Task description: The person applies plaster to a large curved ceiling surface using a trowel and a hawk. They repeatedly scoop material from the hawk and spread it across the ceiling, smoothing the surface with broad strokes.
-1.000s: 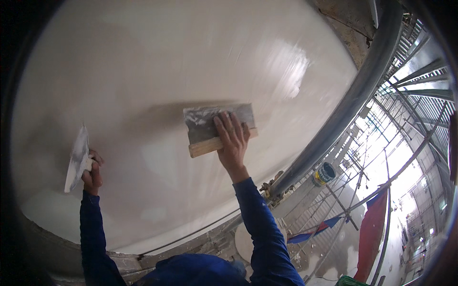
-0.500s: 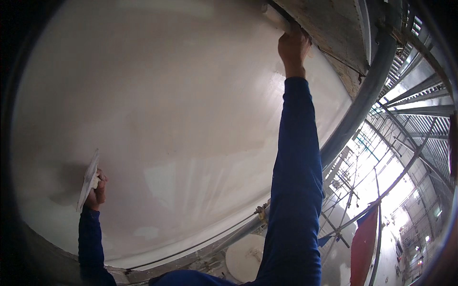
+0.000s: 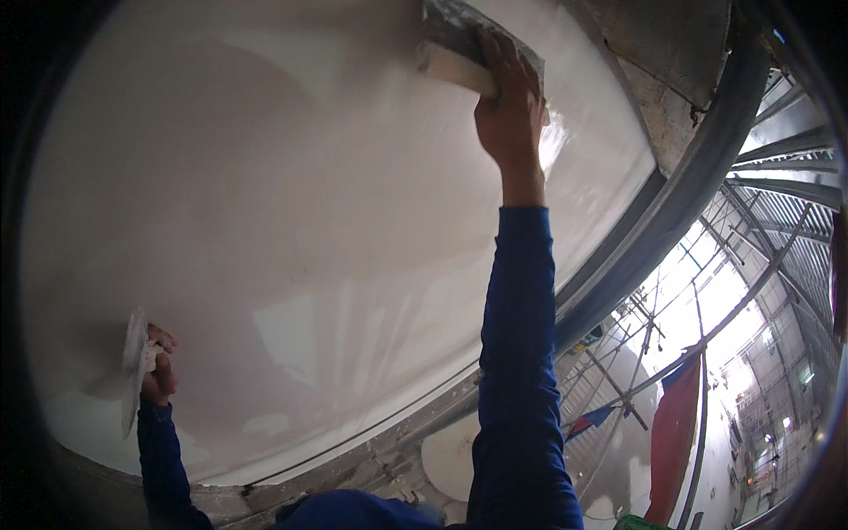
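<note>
My right hand (image 3: pixel 512 132) is raised at the upper middle, its fingers closed on a plastering trowel (image 3: pixel 464 19). The trowel has a flat grey blade and a thick pale grip, and it is up against the smooth whitish plastered wall (image 3: pixel 353 212). Low on the left, my left hand (image 3: pixel 160 367) grips the pale handle of a plaster hawk (image 3: pixel 133 371). The hawk's thin, pale-smeared plate is seen almost edge-on, so its outer face is hidden. A dark shadow falls on the wall beside it.
A thick grey pipe (image 3: pixel 671 247) curves along the wall's right side. Beyond it stand scaffold poles (image 3: pixel 751 296) and a hanging red and blue cloth (image 3: pixel 673 433). A rough concrete edge (image 3: pixel 667 97) juts in at the upper right. Below is a round pale object (image 3: pixel 449 459).
My right hand and the trowel have come down and left from the upper edge, showing more of the blade. My left hand and the hawk sit slightly lower and farther left. The view has shifted.
</note>
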`<state>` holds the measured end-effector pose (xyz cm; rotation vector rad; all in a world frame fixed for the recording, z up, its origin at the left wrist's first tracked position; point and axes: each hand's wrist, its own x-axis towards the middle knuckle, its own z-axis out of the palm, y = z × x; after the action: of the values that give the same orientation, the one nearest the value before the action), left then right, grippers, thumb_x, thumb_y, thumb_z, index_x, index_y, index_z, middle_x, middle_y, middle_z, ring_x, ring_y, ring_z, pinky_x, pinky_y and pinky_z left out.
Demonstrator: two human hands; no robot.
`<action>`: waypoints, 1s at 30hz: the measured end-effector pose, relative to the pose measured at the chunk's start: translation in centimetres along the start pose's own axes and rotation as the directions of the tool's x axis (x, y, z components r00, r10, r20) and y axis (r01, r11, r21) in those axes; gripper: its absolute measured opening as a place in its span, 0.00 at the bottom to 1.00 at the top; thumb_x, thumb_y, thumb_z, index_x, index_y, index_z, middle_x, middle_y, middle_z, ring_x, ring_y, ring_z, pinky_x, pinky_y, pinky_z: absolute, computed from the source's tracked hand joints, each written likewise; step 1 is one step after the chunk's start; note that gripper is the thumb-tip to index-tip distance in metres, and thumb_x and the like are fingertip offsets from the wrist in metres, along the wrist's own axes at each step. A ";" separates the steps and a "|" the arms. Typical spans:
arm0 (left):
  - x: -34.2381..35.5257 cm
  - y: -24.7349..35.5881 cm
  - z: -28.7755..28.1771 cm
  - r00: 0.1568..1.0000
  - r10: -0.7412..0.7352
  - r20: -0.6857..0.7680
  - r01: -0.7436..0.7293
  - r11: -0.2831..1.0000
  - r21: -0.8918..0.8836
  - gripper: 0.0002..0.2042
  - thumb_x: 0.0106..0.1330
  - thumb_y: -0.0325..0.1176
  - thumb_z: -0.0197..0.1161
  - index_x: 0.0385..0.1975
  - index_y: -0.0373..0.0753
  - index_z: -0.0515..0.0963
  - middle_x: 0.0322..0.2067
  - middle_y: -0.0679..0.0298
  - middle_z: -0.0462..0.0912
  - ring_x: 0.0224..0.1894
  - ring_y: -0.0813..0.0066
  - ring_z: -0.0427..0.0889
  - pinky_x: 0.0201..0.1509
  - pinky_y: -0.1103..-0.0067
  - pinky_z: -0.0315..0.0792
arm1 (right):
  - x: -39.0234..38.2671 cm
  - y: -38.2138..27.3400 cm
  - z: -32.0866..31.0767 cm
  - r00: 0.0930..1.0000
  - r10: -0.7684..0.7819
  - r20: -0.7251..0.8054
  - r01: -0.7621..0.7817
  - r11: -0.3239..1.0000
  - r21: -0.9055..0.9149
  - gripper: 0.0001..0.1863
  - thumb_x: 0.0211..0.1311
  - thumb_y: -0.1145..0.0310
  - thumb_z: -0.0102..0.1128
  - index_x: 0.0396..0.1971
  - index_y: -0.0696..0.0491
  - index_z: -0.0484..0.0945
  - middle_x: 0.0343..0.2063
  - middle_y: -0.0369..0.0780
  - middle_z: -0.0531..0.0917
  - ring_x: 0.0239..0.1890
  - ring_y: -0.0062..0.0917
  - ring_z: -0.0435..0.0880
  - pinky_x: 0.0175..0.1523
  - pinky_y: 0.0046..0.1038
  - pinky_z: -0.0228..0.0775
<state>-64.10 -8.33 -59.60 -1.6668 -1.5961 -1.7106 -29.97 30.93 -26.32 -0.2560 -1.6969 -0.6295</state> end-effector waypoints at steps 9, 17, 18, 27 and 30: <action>1.1 0.5 0.2 0.996 0.087 -0.031 -0.090 0.991 -0.099 0.19 0.66 0.51 0.56 0.36 0.39 0.66 0.27 0.64 0.68 0.29 0.76 0.69 0.32 0.77 0.70 | -12.2 -5.5 0.4 0.964 0.200 0.177 -0.207 0.978 0.021 0.45 0.39 0.84 0.53 0.63 0.34 0.68 0.64 0.36 0.67 0.66 0.44 0.61 0.67 0.50 0.51; 1.8 1.5 0.4 0.988 0.109 -0.109 -0.116 0.991 -0.065 0.20 0.68 0.51 0.54 0.36 0.38 0.66 0.27 0.64 0.69 0.28 0.75 0.69 0.31 0.76 0.70 | -24.7 -10.1 0.4 0.891 0.339 0.303 -0.370 0.928 0.049 0.43 0.39 0.84 0.56 0.61 0.33 0.70 0.66 0.36 0.65 0.68 0.46 0.58 0.67 0.58 0.46; 1.8 1.4 0.5 0.985 0.121 -0.125 -0.129 0.990 -0.053 0.20 0.68 0.51 0.54 0.36 0.38 0.66 0.27 0.63 0.69 0.28 0.75 0.69 0.31 0.76 0.70 | -26.1 -10.9 0.4 0.881 0.350 0.320 -0.386 0.921 0.057 0.43 0.39 0.83 0.56 0.61 0.33 0.71 0.66 0.36 0.66 0.68 0.46 0.58 0.67 0.58 0.46; 2.2 1.4 -0.3 0.990 0.116 -0.079 -0.119 0.992 -0.039 0.21 0.68 0.53 0.53 0.36 0.37 0.66 0.27 0.64 0.68 0.29 0.76 0.69 0.33 0.75 0.70 | -41.5 -20.0 0.8 0.802 0.395 0.448 -0.476 0.876 0.079 0.35 0.50 0.79 0.57 0.60 0.35 0.71 0.66 0.36 0.65 0.69 0.47 0.56 0.69 0.59 0.41; 2.0 0.7 -0.6 0.993 0.109 -0.045 -0.111 0.993 -0.037 0.20 0.68 0.52 0.53 0.37 0.37 0.66 0.26 0.66 0.68 0.28 0.77 0.69 0.32 0.76 0.69 | -43.3 -23.1 -1.5 0.670 0.465 0.579 -0.583 0.812 0.022 0.42 0.42 0.83 0.53 0.63 0.39 0.67 0.66 0.40 0.64 0.69 0.45 0.58 0.68 0.56 0.44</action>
<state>-64.45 -8.12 -57.39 -1.6908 -1.4325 -1.7219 -30.22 18.40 -73.74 -0.8171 -2.0872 0.0898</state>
